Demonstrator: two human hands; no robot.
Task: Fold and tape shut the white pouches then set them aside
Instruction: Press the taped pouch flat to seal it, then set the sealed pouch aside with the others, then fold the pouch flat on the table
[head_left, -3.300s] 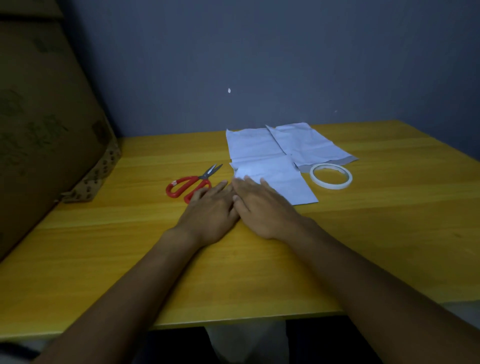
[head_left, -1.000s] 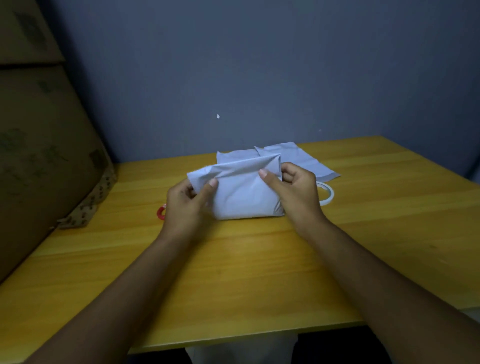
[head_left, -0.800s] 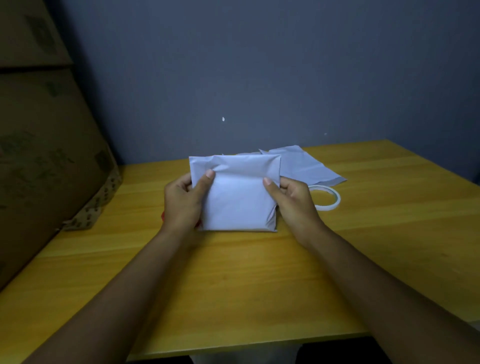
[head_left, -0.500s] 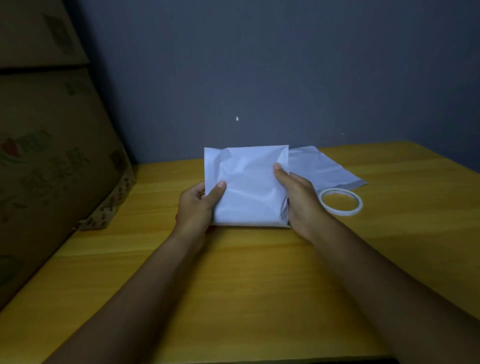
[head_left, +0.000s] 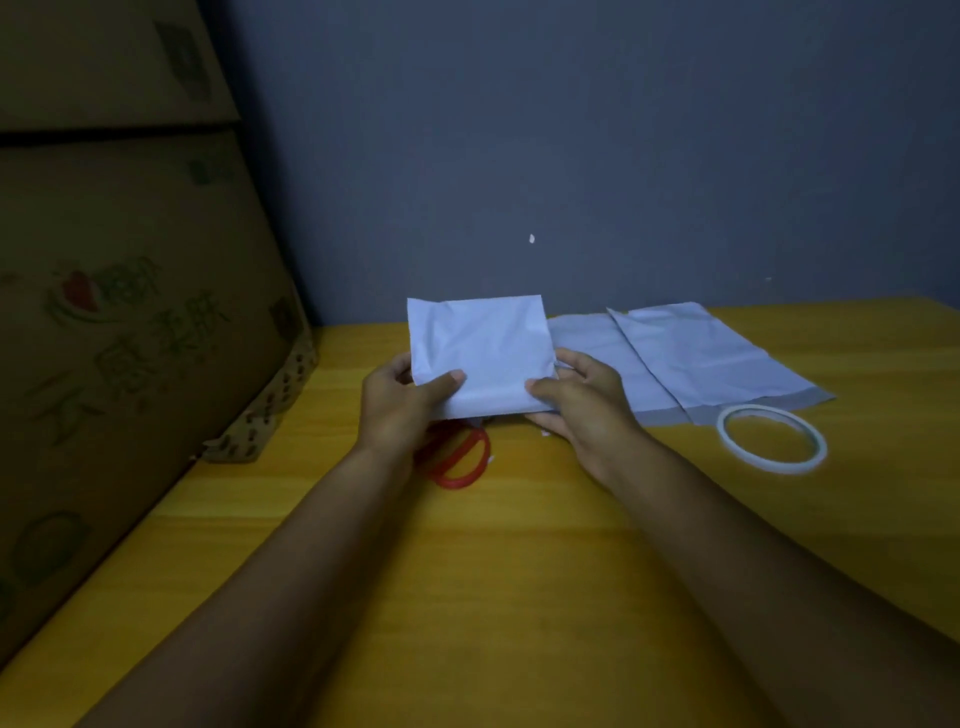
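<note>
In the middle of the frame, two hands held up a folded white pouch (head_left: 480, 353) above the yellow table (head_left: 519, 571). The left hand (head_left: 397, 400) gripped the pouch's lower left corner, with its thumb curled over the front and its fingers behind. The right hand (head_left: 582, 400) pinched the pouch's lower right edge, thumb in front and fingers curled round the back. The pouch stood nearly upright, and its front looked a little crinkled.

To the right of the held pouch, two flat pouches (head_left: 696, 358) lay on the table, one partly on top of the other. A white ring of tape (head_left: 771, 446) lay flat on the table just below them, toward the right of the frame. Red scissors (head_left: 460, 460) lay on the table under the left hand, and only their handle loops showed. Big brown cardboard boxes (head_left: 130, 312) filled the left side of the frame. A dark grey wall (head_left: 571, 156) stood behind the table.
</note>
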